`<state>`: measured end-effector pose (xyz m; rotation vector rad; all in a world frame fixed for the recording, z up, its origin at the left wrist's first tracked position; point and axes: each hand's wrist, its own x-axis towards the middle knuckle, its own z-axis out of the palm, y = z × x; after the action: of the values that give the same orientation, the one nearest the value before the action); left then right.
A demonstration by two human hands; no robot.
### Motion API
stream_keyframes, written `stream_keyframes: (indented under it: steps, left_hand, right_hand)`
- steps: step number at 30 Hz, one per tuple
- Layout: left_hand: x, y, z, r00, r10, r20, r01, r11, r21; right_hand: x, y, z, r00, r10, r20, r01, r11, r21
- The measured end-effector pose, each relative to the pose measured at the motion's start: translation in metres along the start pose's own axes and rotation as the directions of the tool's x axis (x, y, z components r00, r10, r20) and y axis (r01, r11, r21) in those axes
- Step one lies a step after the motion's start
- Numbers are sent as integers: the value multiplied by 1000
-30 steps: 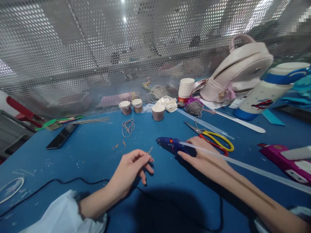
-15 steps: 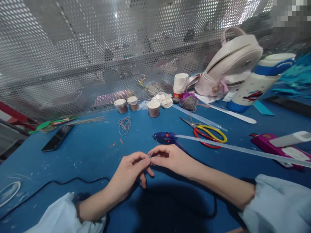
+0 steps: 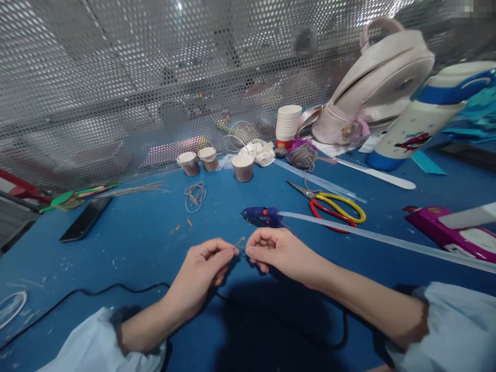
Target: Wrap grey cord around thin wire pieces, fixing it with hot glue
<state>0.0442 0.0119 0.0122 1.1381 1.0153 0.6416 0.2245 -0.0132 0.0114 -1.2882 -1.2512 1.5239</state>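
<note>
My left hand pinches a short, thin grey strand, yarn by its look, with one end poking up past my fingertips. The strand's other end runs to my right hand, whose thumb and fingers are closed on it. A small gap separates the two hands over the blue table. Just beyond my right hand lies a blue glue gun with a long clear glue stick in its back. A loose coil of grey yarn rests farther off to the left.
Scissors with red and yellow handles lie to the right. Grey-wrapped paper cups, a yarn ball and stacked cups stand at the back. A bottle, a backpack and a phone are there too. A black cable crosses the front.
My hands, touching before, have drawn slightly apart, so the grey strand shows between them. The whole view has shifted a little.
</note>
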Motion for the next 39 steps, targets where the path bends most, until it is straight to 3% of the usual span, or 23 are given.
stream_keyframes:
  steps: [14, 21, 30, 39]
  left_hand:
    - [-8, 7, 7, 997, 70, -41, -59, 974, 218]
    - [-6, 5, 6, 993, 76, -87, -56, 977, 205]
    - [-6, 8, 7, 989, 145, -23, -135, 960, 244]
    - [-8, 6, 9, 989, 135, -66, -113, 957, 268]
  right_hand:
    - [-6, -1, 0, 1000, -13, -20, 13, 999, -32]
    - [-6, 1, 2, 1000, -13, -16, 12, 999, -51]
    - [-6, 2, 0, 1000, -13, -14, 12, 1000, -27]
    - [-6, 2, 1, 1000, -9, -20, 9, 1000, -4]
